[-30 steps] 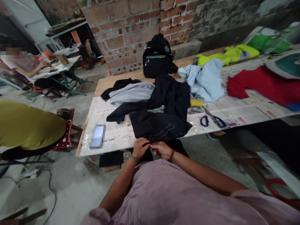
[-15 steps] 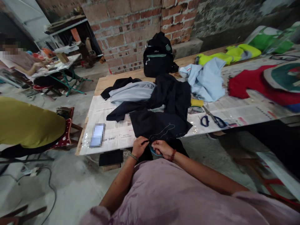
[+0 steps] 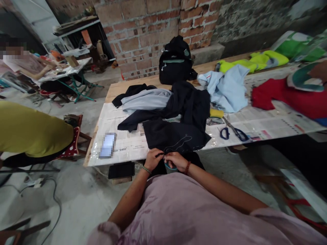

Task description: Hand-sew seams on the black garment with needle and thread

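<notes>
My left hand [image 3: 153, 159] is closed on the near edge of a black cloth [image 3: 176, 134], which lies partly over the table's front edge. Close beside it, my right hand [image 3: 178, 161] is pinched at the same edge; what its fingers hold is too small to make out. A loose white thread [image 3: 182, 140] curls over the cloth, and pale stitches run along its lower right edge. Below the right fingers shows a teal curved thing [image 3: 170, 166], mostly hidden. Scissors with dark blue handles [image 3: 240, 133] lie to the right.
Dark and grey garments [image 3: 146, 99], a black backpack [image 3: 175, 61], a light blue garment [image 3: 231, 88] and a phone [image 3: 107, 145] lie on the newspaper-covered table [image 3: 270, 124]. At right, another person's hand [image 3: 318, 73] holds a round teal thing [image 3: 300, 80] above red cloth. Someone sits at left [image 3: 33, 131].
My right hand has shifted slightly closer to my left at the cloth edge. At right, the round teal thing has tilted and another person's hand has come into view.
</notes>
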A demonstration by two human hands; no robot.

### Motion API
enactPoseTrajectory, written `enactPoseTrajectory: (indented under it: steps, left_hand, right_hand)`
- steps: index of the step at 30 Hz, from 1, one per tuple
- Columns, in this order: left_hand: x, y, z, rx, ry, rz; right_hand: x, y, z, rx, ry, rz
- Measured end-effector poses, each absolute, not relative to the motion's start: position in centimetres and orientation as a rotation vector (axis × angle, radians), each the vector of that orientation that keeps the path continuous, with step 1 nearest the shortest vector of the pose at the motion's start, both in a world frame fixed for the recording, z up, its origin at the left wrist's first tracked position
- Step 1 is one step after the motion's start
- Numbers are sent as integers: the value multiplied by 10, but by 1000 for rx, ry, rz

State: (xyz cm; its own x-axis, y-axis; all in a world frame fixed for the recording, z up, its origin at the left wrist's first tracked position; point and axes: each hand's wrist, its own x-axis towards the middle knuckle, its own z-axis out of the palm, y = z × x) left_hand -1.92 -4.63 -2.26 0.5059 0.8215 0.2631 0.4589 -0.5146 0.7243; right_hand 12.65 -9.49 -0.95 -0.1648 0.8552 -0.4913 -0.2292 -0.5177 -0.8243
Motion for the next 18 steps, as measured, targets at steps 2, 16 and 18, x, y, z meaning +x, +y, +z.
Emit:
enactPoseTrajectory:
  steps: [2, 16, 18]
  left_hand:
    - [-19, -46, -22, 2171, 1034, 804]
    - [-20, -52, -26, 2078, 1063, 866]
    - [-19, -52, -27, 2067, 1062, 868]
  right_hand:
    - [126, -93, -13, -1333, -756, 1750]
    - [122, -93, -8, -1407, -782, 1712]
    - [122, -94, -8, -1420, -794, 1692]
